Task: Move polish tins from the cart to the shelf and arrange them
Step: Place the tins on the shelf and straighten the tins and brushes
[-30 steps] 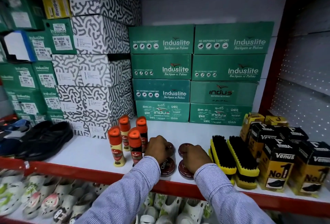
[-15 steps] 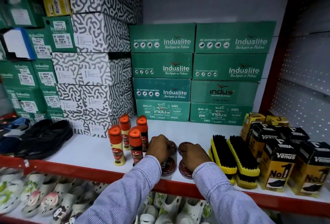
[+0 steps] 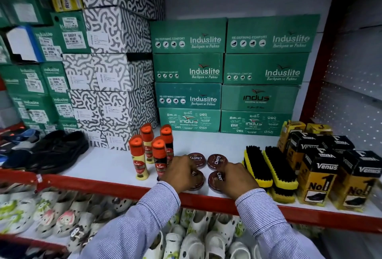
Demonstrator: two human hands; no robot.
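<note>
Four round brown Cherry polish tins lie flat in a two-by-two group on the white shelf [image 3: 99, 165], near its red front edge. The back left tin [image 3: 197, 159] and back right tin [image 3: 217, 161] are uncovered. My left hand [image 3: 182, 173] curls over the front left tin [image 3: 198, 180] and hides most of it. My right hand [image 3: 238, 179] grips the right side of the front right tin [image 3: 215, 180]. Both sleeves are striped. No cart is in view.
Several orange-capped Kiwi bottles [image 3: 142, 155] stand just left of the tins. Yellow-backed brushes [image 3: 268, 168] and Venus boxes [image 3: 322, 176] crowd the right. Green shoe boxes [image 3: 227, 72] are stacked behind, black shoes [image 3: 55, 151] lie at the left, and small clogs [image 3: 51, 217] fill the lower shelf.
Both hands have drawn back toward the front edge, off the two back tins, which now show fully. They rest on the front pair.
</note>
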